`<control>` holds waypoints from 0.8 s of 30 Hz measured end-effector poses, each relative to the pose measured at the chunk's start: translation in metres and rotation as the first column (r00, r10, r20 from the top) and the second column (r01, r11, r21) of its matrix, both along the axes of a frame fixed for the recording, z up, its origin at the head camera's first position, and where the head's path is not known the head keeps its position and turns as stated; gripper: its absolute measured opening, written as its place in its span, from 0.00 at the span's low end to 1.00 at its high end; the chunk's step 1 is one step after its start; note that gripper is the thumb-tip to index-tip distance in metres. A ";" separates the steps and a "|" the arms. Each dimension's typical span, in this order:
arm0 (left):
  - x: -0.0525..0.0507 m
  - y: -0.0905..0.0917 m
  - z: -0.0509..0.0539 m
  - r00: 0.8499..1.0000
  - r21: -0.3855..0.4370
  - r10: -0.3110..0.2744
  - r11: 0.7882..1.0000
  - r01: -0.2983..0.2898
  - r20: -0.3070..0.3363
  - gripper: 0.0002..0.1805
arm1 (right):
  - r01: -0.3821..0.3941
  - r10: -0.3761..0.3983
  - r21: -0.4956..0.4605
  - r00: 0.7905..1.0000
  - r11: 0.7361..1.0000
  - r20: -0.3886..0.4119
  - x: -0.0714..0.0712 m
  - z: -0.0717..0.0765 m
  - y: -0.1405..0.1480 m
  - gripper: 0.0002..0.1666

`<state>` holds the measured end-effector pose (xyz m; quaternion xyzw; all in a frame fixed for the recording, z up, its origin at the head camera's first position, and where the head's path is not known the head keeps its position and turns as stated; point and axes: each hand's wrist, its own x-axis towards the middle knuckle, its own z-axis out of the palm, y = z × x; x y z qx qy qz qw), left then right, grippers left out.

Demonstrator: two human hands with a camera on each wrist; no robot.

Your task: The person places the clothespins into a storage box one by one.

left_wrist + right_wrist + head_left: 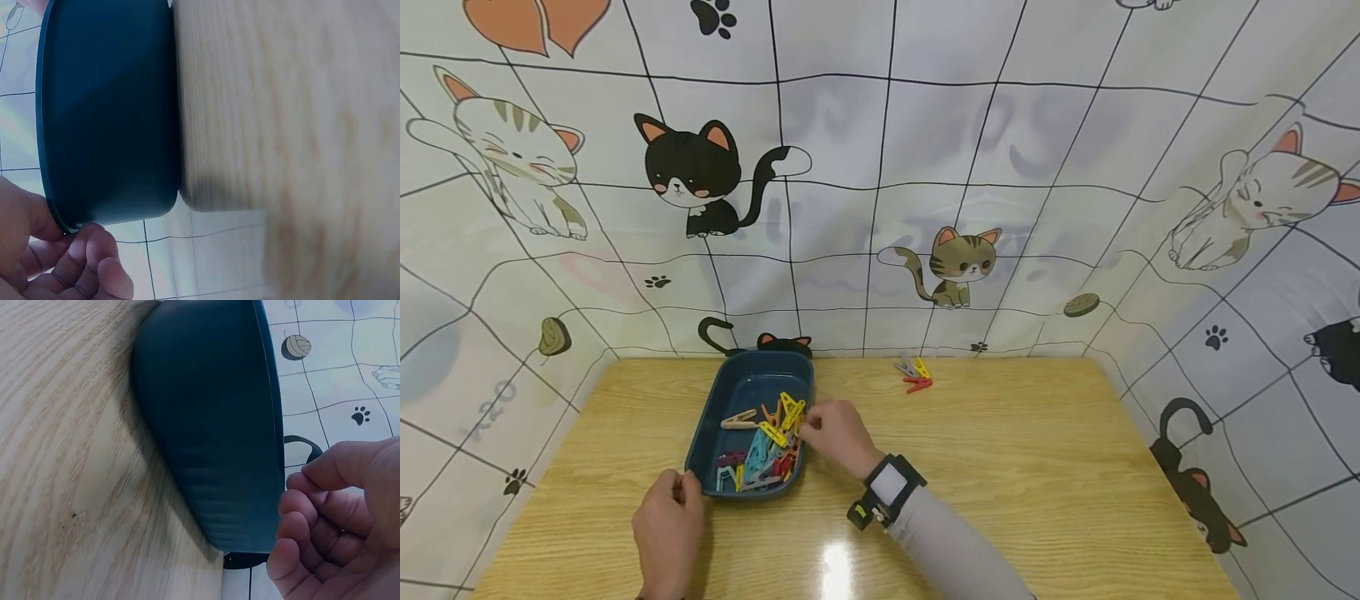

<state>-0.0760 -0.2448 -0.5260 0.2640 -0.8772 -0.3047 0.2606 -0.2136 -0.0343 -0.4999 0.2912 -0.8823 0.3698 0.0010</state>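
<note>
A dark blue tray [748,367] stands on the table's left side. Inside it lies a pile of clothespins [763,450] in yellow, light blue, red, purple, orange and other colours. At the near left corner my left hand [668,521] pinches the tray rim, the thumb over it and curled fingers outside, as the left wrist view shows. Beside the right rim is my right hand [842,435], its fingers curled and the thumb close to the index finger. In the right wrist view these fingertips [294,509] are at the rim; whether they hold anything is hidden.
Three loose clothespins [916,375], grey, yellow and red, lie by the table's back edge, right of the tray. The wooden table [1000,467] meets a cat-printed sheet [850,217] at the back and sides.
</note>
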 end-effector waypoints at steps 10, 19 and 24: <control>0.001 0.001 0.001 1.000 -0.016 -0.001 1.000 0.001 -0.018 0.14 | 0.030 -0.031 -0.079 0.999 0.996 -0.015 -0.006 -0.009 0.015 0.15; 0.000 0.001 0.001 1.000 -0.010 -0.001 1.000 0.001 -0.010 0.14 | 0.146 -0.149 -0.100 0.988 0.984 -0.029 -0.024 -0.019 0.041 0.09; 0.000 0.001 0.001 1.000 0.000 0.000 1.000 0.000 0.005 0.14 | 0.213 -0.212 -0.077 0.977 0.974 0.013 -0.034 -0.023 0.057 0.09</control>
